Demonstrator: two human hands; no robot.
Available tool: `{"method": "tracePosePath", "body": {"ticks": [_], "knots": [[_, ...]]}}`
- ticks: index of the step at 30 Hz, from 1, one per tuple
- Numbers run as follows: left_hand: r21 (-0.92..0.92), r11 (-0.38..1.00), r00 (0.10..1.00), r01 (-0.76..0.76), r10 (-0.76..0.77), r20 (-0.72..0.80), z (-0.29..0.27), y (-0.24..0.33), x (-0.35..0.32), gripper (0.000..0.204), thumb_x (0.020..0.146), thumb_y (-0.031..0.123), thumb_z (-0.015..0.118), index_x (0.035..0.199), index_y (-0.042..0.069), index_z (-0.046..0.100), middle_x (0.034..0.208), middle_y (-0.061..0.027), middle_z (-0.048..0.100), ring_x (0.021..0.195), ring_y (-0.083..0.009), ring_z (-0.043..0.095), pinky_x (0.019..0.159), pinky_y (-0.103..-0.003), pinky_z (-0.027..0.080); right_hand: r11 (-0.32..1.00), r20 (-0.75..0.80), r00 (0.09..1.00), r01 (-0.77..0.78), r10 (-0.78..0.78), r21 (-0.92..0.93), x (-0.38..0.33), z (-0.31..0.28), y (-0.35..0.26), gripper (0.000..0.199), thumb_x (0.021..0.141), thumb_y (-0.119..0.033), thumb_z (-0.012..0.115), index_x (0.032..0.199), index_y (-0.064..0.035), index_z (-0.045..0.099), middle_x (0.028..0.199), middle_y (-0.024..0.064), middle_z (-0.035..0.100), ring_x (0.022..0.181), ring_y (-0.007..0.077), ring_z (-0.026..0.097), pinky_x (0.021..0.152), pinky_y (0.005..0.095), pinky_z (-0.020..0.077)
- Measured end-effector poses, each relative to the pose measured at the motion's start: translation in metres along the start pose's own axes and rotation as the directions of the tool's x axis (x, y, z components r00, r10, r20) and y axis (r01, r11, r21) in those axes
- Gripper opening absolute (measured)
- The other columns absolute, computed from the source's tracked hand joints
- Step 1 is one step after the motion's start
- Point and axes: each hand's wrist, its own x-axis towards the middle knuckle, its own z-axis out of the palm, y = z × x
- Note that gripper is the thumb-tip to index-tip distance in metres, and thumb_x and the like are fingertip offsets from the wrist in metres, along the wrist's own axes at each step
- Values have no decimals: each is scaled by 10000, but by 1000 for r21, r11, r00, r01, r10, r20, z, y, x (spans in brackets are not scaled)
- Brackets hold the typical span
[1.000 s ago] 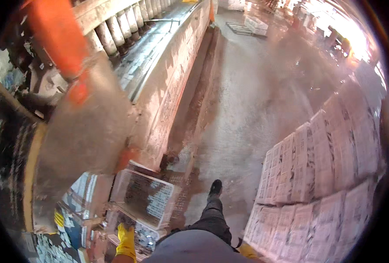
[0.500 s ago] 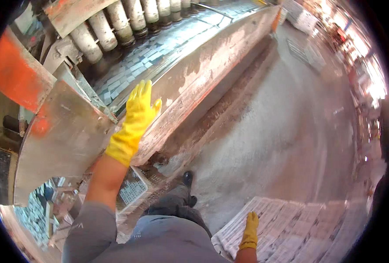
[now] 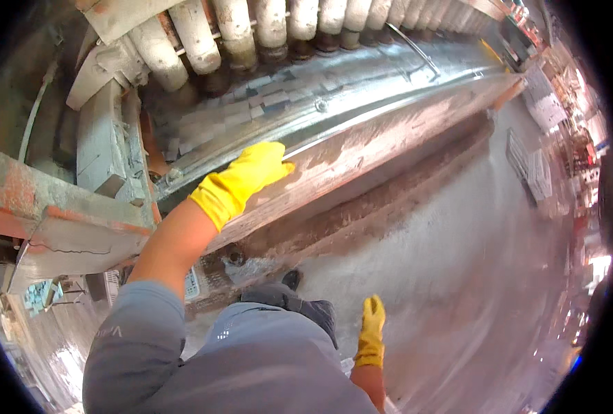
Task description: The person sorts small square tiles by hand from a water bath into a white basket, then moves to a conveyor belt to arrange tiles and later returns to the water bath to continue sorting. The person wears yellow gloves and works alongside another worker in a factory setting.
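Observation:
My left hand (image 3: pixel 248 176), in a yellow rubber glove, is over the near metal side wall (image 3: pixel 334 162) of a long machine. Its thumb stands apart from the loosely bent fingers, and no object shows in it. Whether the glove touches the wall's top edge, I cannot tell. Beyond that wall lies a wet bed of small grey and pale tiles (image 3: pixel 234 114). Low at my side, my right hand (image 3: pixel 371 331) hangs in a matching glove, holding nothing, its fingers mostly straight and nearest to the grey floor.
A row of thick pale cylinders (image 3: pixel 270 27) stands over the tile bed. A thin metal rod (image 3: pixel 417 52) slants above it. An orange-stained steel frame (image 3: pixel 58 196) is at left. White slatted crates (image 3: pixel 530 165) sit on the floor (image 3: pixel 451 255) at far right.
I have moved forward along the machine, and my view has turned. My left fingers, stretched out before, are now more bent. The pale stack beside my right hand has left the view.

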Motion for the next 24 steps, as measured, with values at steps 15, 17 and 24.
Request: {"method": "tracePosePath", "body": {"ticks": [15, 17, 24], "knots": [[-3, 994, 977, 108, -107, -183, -8, 22, 0, 650, 945, 619, 718, 1260, 51, 727, 1237, -226, 750, 1148, -427, 702, 993, -505, 553, 21, 350, 174, 916, -920, -400, 385, 102, -534, 550, 1045, -400, 711, 1504, -108, 630, 1429, 202, 697, 1293, 405, 665, 1129, 445, 493], [66, 993, 892, 98, -58, -448, 8, 14, -9, 695, 952, 648, 701, 1303, 49, 725, 1264, -228, 747, 1164, -426, 700, 1006, -496, 552, 101, 521, 369, 876, -769, -471, 425, 108, -556, 588, 1011, -499, 712, 1490, -163, 653, 1397, 162, 726, 1272, 383, 681, 1109, 436, 510], [-380, 754, 418, 536, -628, -656, 23, -27, -50, 575, 984, 523, 759, 1247, 12, 769, 1184, -192, 795, 1102, -358, 765, 965, -427, 593, 273, 477, 548, 803, -687, -529, 485, 89, -591, 643, 1019, -547, 658, 1476, -94, 647, 1338, 158, 755, 1257, 348, 697, 1061, 425, 528]]}}
